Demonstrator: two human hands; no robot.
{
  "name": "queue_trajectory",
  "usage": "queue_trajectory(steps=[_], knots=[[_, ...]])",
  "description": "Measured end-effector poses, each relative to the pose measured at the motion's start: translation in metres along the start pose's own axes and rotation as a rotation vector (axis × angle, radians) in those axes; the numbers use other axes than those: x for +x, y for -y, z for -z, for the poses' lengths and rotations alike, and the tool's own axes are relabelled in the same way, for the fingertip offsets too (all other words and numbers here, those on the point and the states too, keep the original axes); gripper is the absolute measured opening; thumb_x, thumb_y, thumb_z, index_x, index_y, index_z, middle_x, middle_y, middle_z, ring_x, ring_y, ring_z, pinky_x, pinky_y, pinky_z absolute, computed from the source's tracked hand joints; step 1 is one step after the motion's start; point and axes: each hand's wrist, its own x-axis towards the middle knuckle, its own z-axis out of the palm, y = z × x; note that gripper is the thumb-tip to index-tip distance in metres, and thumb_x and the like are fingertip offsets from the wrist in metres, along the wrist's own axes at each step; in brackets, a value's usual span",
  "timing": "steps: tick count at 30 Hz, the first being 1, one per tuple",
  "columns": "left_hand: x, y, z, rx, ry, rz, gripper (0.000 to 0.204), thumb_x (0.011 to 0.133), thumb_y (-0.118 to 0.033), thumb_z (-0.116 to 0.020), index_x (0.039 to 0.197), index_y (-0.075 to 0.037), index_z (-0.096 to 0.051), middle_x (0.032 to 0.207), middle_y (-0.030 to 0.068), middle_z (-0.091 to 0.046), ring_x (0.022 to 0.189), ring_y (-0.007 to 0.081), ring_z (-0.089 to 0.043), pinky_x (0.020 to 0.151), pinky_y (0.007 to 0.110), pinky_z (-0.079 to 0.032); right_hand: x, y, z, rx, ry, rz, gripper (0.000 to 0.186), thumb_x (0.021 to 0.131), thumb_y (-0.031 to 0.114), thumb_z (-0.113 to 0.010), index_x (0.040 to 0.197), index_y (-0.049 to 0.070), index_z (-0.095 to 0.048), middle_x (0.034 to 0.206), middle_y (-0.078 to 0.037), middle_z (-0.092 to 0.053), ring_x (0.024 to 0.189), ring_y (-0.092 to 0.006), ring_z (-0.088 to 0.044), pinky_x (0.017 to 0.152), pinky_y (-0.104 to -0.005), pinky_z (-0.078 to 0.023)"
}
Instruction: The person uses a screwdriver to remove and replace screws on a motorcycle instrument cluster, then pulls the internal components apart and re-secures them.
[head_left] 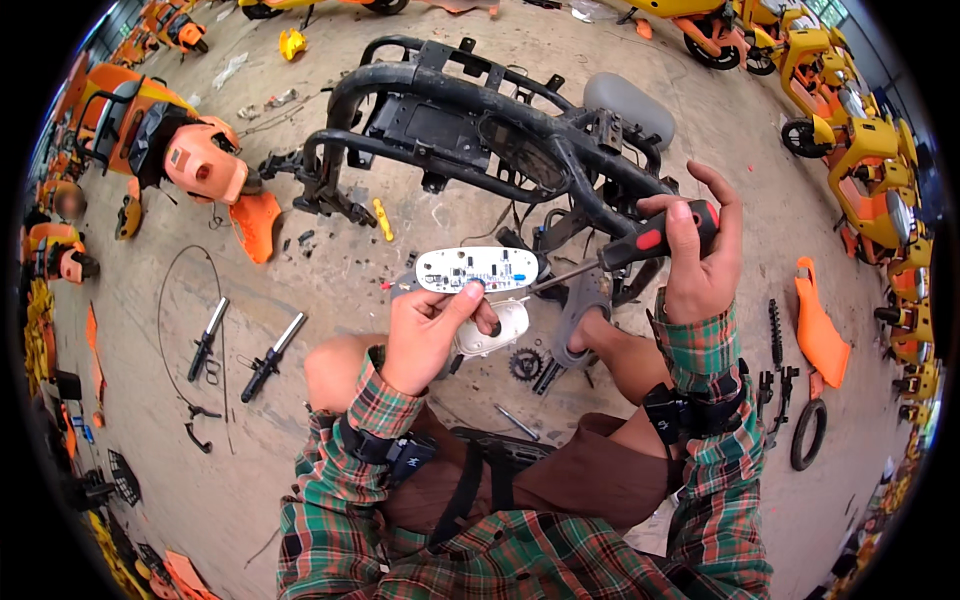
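My left hand [432,335] is closed, thumb and fingers pinching a white oval circuit board [477,266] dotted with small dark components and one blue one. Just below the board, a white plastic housing [500,327] shows at the same fingers; whether it is joined to the board I cannot tell. My right hand [705,255] grips the black and red handle of a screwdriver [638,245], with the index finger raised off it. Its metal shaft points left and down toward the board's right end. The tip's exact contact is hidden or too small to tell.
A black scooter frame [450,110] lies right ahead. A gear [526,364] and a metal rod [517,422] are on the floor near my feet. Two shock absorbers [272,358] lie left, an orange panel [820,325] and a black ring [808,435] right. Yellow scooters [850,150] stand around.
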Motion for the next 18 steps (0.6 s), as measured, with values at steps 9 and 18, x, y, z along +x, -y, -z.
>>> queue_trajectory(steps=[9,18], knots=[[-0.001,-0.002,-0.001,0.115,-0.010,0.033,0.031,0.097,-0.019,-0.062,0.084,0.008,-0.071,0.076,0.0097,-0.071,0.067,0.0104,-0.064,0.065,0.025,-0.051,-0.021,0.011,-0.006,0.260,-0.013,0.071,0.023,0.100,0.017,-0.050,0.118,0.004,-0.044,0.094,-0.020,-0.065,0.081,-0.0160,-0.060,0.073,-0.0278,-0.048],[0.000,-0.001,0.000,0.099,-0.028,0.047,0.030,0.097,-0.017,-0.063,0.085,0.009,-0.070,0.075,0.0112,-0.071,0.066,0.0113,-0.064,0.063,0.025,-0.051,-0.020,0.008,-0.011,0.209,-0.012,0.208,0.025,0.098,0.018,-0.055,0.117,0.005,-0.045,0.095,-0.020,-0.065,0.075,-0.0164,-0.061,0.065,-0.0258,-0.049]])
